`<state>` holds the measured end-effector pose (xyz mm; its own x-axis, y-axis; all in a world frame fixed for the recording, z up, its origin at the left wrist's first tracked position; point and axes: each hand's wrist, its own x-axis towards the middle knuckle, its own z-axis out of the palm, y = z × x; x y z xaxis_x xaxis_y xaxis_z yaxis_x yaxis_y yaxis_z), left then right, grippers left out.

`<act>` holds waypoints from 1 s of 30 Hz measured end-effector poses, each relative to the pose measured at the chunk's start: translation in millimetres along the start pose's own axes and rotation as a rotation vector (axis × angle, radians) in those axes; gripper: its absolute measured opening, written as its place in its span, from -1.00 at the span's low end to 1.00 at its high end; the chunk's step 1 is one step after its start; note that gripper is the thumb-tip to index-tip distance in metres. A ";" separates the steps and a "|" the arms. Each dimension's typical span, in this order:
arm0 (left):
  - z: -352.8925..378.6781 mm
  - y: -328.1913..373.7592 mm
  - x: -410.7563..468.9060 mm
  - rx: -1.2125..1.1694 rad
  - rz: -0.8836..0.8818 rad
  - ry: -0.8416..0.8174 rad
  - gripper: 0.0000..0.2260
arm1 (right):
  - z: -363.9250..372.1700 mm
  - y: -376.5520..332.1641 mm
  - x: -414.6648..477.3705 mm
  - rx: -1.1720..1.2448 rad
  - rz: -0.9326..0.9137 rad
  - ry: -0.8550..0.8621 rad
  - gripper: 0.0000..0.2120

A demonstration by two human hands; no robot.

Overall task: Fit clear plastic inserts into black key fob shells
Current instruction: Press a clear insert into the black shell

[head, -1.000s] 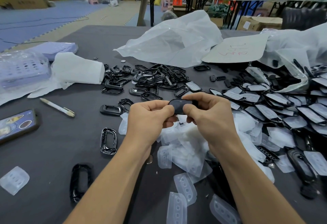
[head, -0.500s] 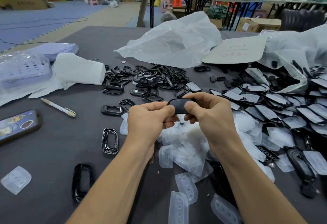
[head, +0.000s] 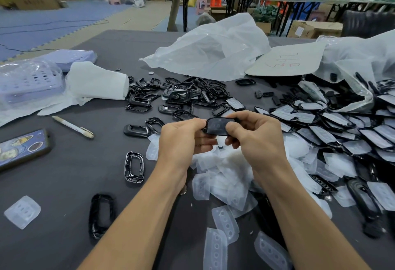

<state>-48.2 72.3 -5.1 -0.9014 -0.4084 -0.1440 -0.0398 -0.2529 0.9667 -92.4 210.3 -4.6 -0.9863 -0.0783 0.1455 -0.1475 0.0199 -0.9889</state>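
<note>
1. Fingers (head: 193, 123) of the left hand (head: 181, 141) and right hand (head: 256, 139) curl around a black oval plastic key fob shell (head: 218, 126), pinching its two ends above the dark grey table (head: 64, 173).
2. Far left lie a patterned phone (head: 21, 148) and a white pen (head: 72, 126).
3. In the centre, a heap of empty black shells (head: 181, 94) sits behind the hands, with a pile of clear dimpled plastic inserts (head: 224, 175) beneath them.
4. On the right lie overlapping black shells topped with clear inserts (head: 342, 131).

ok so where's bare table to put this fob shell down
Bare table lies between the pen, the phone and the lone shell left of your left hand. Another strip runs at the far edge, between the purple stack and the plastic bag. Crowded: insert pile below the held shell, fitted shells at right.
</note>
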 end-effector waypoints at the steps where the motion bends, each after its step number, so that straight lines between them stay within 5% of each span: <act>1: 0.0 -0.6 0.3 0.037 0.029 -0.003 -0.77 | 0.5 -0.1 0.1 0.001 -0.001 -0.003 -0.78; 16: 4.5 -5.4 5.6 0.300 0.245 0.196 -0.72 | 9.0 1.9 -3.3 -0.028 -0.036 -0.003 -0.64; 22: 5.8 -7.4 -2.0 0.372 0.324 0.137 -0.61 | 8.1 1.3 -6.2 -0.171 -0.102 0.019 -0.96; 25: 7.4 -4.8 -5.6 0.377 0.348 0.086 -0.48 | 6.7 3.2 -5.1 -0.258 -0.123 0.061 -0.86; 30: 5.7 -5.3 -8.4 0.375 0.355 0.089 -0.80 | 5.8 2.9 -3.2 -0.195 -0.099 0.054 -0.83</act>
<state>-42.9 82.1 -7.8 -0.8478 -0.4892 0.2049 0.0956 0.2392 0.9663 -89.2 204.8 -8.1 -0.9680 -0.0362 0.2482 -0.2503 0.2078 -0.9456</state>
